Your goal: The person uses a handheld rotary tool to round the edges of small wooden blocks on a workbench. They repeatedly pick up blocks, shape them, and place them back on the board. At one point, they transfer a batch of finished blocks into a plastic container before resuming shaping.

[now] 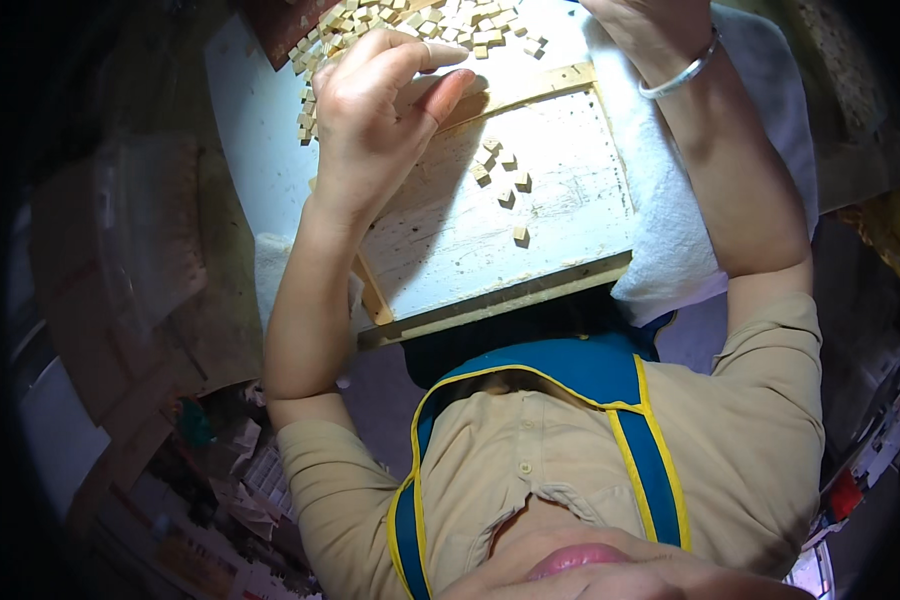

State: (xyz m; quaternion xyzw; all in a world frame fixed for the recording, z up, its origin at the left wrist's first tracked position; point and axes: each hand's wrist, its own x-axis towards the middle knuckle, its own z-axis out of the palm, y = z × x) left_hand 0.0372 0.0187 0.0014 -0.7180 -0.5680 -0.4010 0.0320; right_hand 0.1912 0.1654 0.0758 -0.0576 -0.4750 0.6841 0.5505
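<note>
My left hand (375, 95) is over the upper left of a pale wooden-framed board (425, 255), fingers loosely bent, thumb apart from the index finger, with nothing visible between them. Several small wooden cubes (520, 233) lie inside the frame; a larger pile of cubes (486, 30) is just beyond my left hand. My right hand (650, 30), with a bangle at the wrist, is at the top edge beside the pile, above a white towel (670, 240); its fingertips are cut off from view.
A white work surface (250, 120) extends left of the board, with a dark reddish panel (285, 30) at its far edge. Dim cardboard-like sheets and clutter (220, 460) are at lower left; more clutter lies at right. My apron and body fill the near side.
</note>
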